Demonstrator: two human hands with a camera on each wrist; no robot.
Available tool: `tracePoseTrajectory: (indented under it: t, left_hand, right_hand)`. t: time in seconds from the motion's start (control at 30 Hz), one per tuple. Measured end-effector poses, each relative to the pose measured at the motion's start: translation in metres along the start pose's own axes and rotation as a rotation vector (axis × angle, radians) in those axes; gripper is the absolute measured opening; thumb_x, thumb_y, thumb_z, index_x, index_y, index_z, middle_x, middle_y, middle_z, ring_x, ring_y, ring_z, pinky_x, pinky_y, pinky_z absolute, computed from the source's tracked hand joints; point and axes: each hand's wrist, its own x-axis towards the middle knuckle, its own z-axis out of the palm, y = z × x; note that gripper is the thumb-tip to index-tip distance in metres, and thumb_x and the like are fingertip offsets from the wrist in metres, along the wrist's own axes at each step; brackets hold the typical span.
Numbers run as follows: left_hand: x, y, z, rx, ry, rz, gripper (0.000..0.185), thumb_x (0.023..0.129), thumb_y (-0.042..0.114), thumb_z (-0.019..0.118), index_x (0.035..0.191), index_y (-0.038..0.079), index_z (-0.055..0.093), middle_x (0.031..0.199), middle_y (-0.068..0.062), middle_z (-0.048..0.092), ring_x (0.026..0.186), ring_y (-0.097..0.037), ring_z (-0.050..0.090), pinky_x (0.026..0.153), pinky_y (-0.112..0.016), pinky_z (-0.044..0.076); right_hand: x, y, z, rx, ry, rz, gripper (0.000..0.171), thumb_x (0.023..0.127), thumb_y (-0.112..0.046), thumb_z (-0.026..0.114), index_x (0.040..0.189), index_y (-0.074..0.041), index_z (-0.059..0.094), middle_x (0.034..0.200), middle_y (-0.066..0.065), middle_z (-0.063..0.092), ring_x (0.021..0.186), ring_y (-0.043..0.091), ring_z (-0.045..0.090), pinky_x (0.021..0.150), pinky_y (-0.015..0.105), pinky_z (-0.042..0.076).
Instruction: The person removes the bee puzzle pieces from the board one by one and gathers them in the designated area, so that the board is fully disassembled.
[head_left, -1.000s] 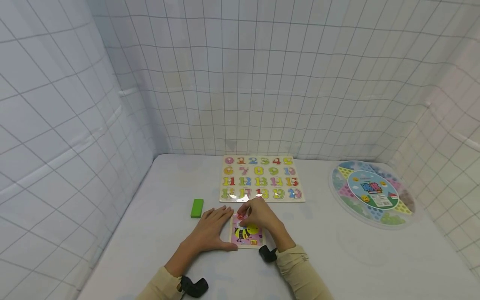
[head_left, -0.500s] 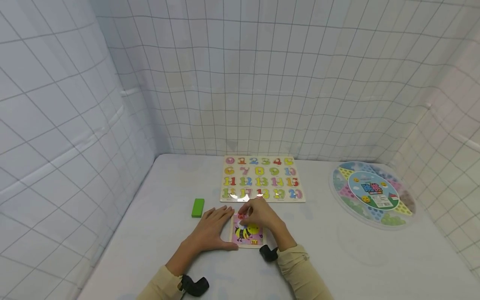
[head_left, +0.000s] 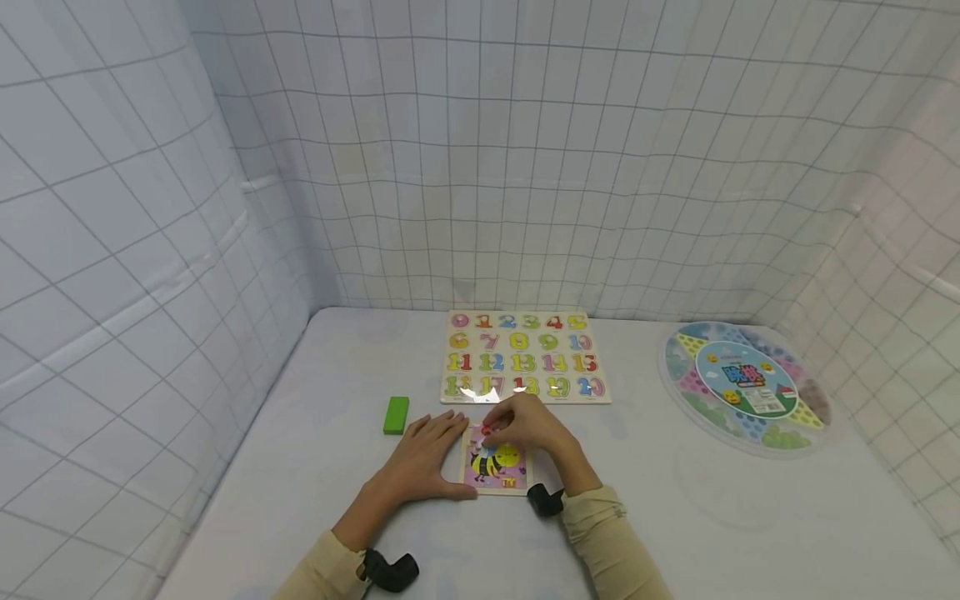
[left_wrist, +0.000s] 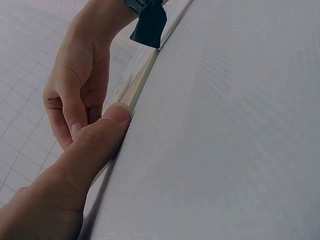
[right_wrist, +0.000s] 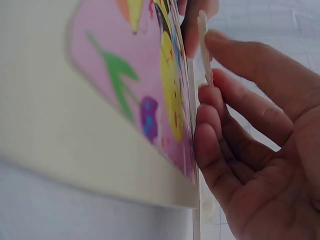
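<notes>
A small square bee puzzle [head_left: 491, 481] in a pale wooden frame lies flat on the table in the head view. My left hand [head_left: 417, 468] lies along its left side, fingers stretched toward the far left corner. In the left wrist view the left thumb presses the frame's near edge [left_wrist: 143, 82]. Over the puzzle's upper part is my right hand [head_left: 531, 425], pinching a thin puzzle piece [right_wrist: 204, 47], seen nearly edge-on in the right wrist view. The piece stands tilted up from the board, its printed face hidden. Its other fingertips are right at the puzzle's surface.
A green block [head_left: 396, 416] lies left of the puzzle. Behind it sits a number board [head_left: 540, 352], 0 to 20. A round board game in clear wrap [head_left: 682, 392] lies at the right. Gridded white curtains [head_left: 480, 167] enclose the table's back and sides.
My right hand has shifted slightly right and away from me, uncovering more of the bee. The left hand stays in place at the frame.
</notes>
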Motion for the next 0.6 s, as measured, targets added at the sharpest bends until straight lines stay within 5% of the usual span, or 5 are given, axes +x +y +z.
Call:
tracePoseTrajectory:
  t: [0.33,0.6]
  left_hand:
    - [0.001,0.002,0.001,-0.005,-0.005,0.000,0.112,0.059,0.089,0.042,0.144,0.017,0.031,0.148,-0.001,0.034,0.138,-0.019,0.027,0.112,-0.046,0.020]
    - [0.000,0.002,0.001,-0.011,-0.002,-0.009,0.112,0.058,0.088,0.045,0.144,0.016,0.032,0.148,-0.001,0.034,0.138,-0.019,0.028,0.112,-0.046,0.020]
  right_hand:
    - [-0.009,0.012,-0.011,0.056,0.003,-0.084,0.023,0.069,-0.028,0.079,0.090,-0.019,0.072,0.080,-0.010,0.067,0.072,0.005,0.061,0.065,0.020,0.051]
    - [-0.032,0.039,-0.035,0.076,0.058,-0.039,0.023,0.069,-0.029,0.079,0.089,-0.020,0.072,0.080,-0.008,0.067,0.072,0.009,0.060,0.063,0.022,0.051]
